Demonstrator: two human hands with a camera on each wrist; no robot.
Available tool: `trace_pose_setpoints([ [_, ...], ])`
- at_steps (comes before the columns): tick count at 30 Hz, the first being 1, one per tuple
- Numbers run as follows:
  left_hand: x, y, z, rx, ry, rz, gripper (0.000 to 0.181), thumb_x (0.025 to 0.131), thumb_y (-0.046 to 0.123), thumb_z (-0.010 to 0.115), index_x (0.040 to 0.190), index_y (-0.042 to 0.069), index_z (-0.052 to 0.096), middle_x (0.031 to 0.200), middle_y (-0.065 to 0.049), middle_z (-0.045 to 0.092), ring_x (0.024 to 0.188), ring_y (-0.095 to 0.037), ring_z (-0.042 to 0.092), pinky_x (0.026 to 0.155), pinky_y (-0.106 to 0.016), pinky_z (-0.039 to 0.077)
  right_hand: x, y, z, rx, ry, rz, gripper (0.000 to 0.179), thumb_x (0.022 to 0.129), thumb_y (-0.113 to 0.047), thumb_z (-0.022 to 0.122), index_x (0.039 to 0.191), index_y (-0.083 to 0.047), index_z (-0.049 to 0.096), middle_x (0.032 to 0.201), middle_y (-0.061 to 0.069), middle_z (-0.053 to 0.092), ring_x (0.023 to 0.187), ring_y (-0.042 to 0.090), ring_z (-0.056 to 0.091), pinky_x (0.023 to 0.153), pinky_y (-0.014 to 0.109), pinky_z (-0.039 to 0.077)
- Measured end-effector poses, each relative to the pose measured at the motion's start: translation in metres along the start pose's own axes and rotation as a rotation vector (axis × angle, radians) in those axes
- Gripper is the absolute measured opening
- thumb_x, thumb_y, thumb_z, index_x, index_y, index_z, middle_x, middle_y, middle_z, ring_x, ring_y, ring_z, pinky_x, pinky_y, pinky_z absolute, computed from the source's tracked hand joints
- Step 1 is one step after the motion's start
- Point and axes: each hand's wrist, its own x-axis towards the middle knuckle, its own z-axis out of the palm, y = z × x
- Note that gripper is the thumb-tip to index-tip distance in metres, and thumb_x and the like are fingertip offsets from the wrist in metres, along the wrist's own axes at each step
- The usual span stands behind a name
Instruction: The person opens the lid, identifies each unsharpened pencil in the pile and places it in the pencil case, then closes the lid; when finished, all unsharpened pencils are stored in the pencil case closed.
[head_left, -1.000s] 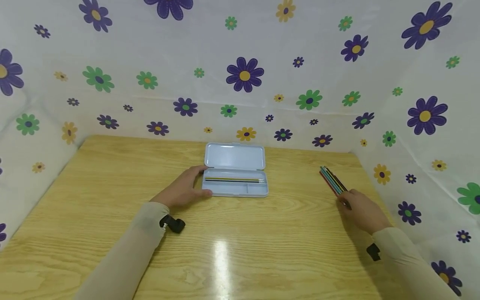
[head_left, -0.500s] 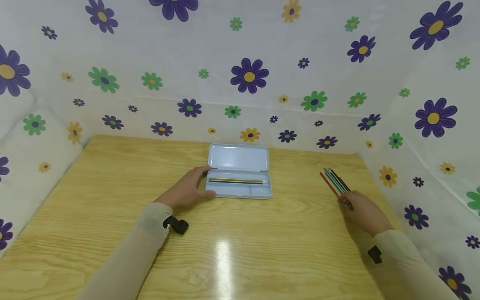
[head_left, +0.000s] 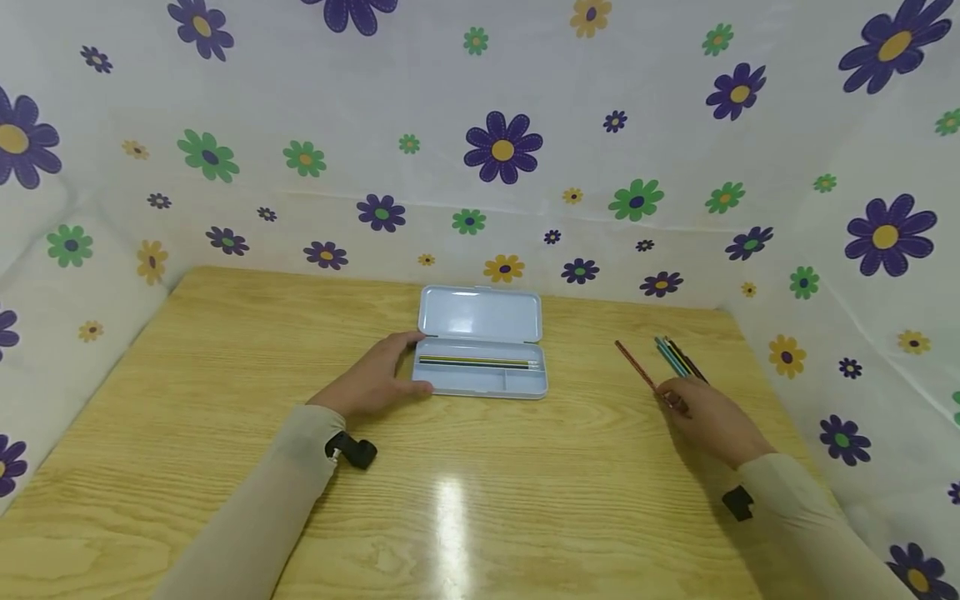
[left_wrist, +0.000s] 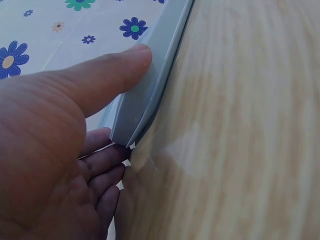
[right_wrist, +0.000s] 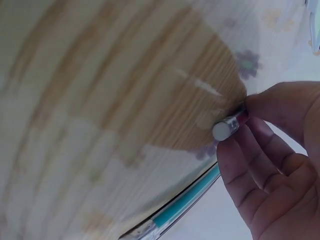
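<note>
A light blue pencil case (head_left: 468, 383) lies with its lid (head_left: 480, 313) raised at the back of the table. Two pencils (head_left: 480, 362), one yellow-striped and one dark, lie in its long rear compartment. My left hand (head_left: 371, 379) holds the case's left end, thumb along the front wall (left_wrist: 145, 85) and fingers at the rear corner. On the right, my right hand (head_left: 712, 417) pinches a red pencil (head_left: 634, 363) near its eraser end (right_wrist: 222, 131) between thumb and fingers. Several other pencils (head_left: 678, 358), teal, yellow-striped and dark, lie beyond that hand, partly hidden by it.
The wooden table (head_left: 480, 467) is bordered at the back and sides by a white flower-printed cloth (head_left: 420, 100). Bare tabletop lies between the case and the right hand. A small front-right compartment (head_left: 527, 382) divides the case.
My right hand has drawn the red pencil leftward, away from the bundle; the other pencils stay on the table. The left hand keeps its place at the case.
</note>
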Motion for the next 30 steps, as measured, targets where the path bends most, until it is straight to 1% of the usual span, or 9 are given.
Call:
trace_pose_setpoints([
  [2, 0.0, -0.001, 0.0, 0.004, 0.001, 0.005, 0.096, 0.089, 0.046, 0.08, 0.162, 0.013, 0.027, 0.166, -0.012, 0.03, 0.155, -0.033, 0.025, 0.126, -0.053, 0.022, 0.0, 0.0, -0.001, 0.007, 0.0, 0.012, 0.02, 0.098, -0.004, 0.065, 0.117, -0.001, 0.068, 0.106, 0.012, 0.068, 0.096, 0.031, 0.068, 0.081, 0.05, 0.06],
  [6, 0.0, -0.001, -0.001, 0.012, 0.003, 0.006, 0.097, 0.089, 0.049, 0.08, 0.162, 0.013, 0.027, 0.167, -0.012, 0.029, 0.155, -0.033, 0.024, 0.126, -0.053, 0.022, -0.002, 0.0, -0.005, 0.021, -0.01, 0.063, 0.016, 0.096, -0.006, 0.067, 0.111, -0.001, 0.069, 0.099, 0.009, 0.07, 0.09, 0.027, 0.067, 0.077, 0.049, 0.059],
  [10, 0.0, -0.001, -0.001, 0.011, 0.001, 0.008, 0.096, 0.089, 0.05, 0.079, 0.162, 0.014, 0.028, 0.167, -0.011, 0.029, 0.155, -0.032, 0.024, 0.126, -0.052, 0.022, -0.004, -0.001, -0.005, 0.032, -0.028, 0.098, 0.013, 0.095, -0.006, 0.069, 0.107, -0.002, 0.07, 0.093, 0.005, 0.07, 0.085, 0.022, 0.065, 0.072, 0.045, 0.057],
  [15, -0.001, -0.001, -0.002, 0.003, -0.001, 0.011, 0.095, 0.089, 0.048, 0.079, 0.162, 0.013, 0.029, 0.166, -0.011, 0.03, 0.155, -0.032, 0.025, 0.126, -0.052, 0.022, -0.002, -0.002, -0.001, 0.043, -0.027, 0.09, 0.012, 0.096, -0.005, 0.069, 0.108, -0.002, 0.07, 0.093, 0.004, 0.07, 0.084, 0.021, 0.064, 0.072, 0.043, 0.056],
  [19, -0.001, 0.001, -0.002, 0.003, -0.001, 0.01, 0.094, 0.09, 0.047, 0.079, 0.162, 0.013, 0.029, 0.166, -0.011, 0.03, 0.155, -0.031, 0.025, 0.126, -0.051, 0.022, 0.001, -0.007, 0.002, 0.034, -0.004, 0.066, 0.013, 0.096, -0.004, 0.07, 0.109, -0.004, 0.072, 0.094, 0.005, 0.072, 0.086, 0.024, 0.066, 0.074, 0.047, 0.057],
  [24, -0.002, 0.002, -0.002, 0.009, -0.004, 0.017, 0.095, 0.09, 0.047, 0.08, 0.162, 0.012, 0.028, 0.166, -0.013, 0.03, 0.155, -0.033, 0.025, 0.126, -0.053, 0.022, 0.006, -0.014, 0.005, 0.022, 0.02, 0.052, 0.014, 0.095, -0.005, 0.071, 0.108, -0.007, 0.074, 0.094, 0.005, 0.074, 0.086, 0.025, 0.068, 0.076, 0.049, 0.058],
  [30, -0.003, 0.003, -0.001, 0.008, 0.003, 0.015, 0.095, 0.09, 0.045, 0.08, 0.162, 0.011, 0.028, 0.166, -0.014, 0.03, 0.155, -0.034, 0.025, 0.126, -0.053, 0.022, 0.011, -0.017, 0.003, 0.041, 0.021, 0.056, 0.012, 0.096, -0.002, 0.07, 0.106, -0.005, 0.076, 0.098, 0.008, 0.075, 0.089, 0.028, 0.07, 0.077, 0.05, 0.059],
])
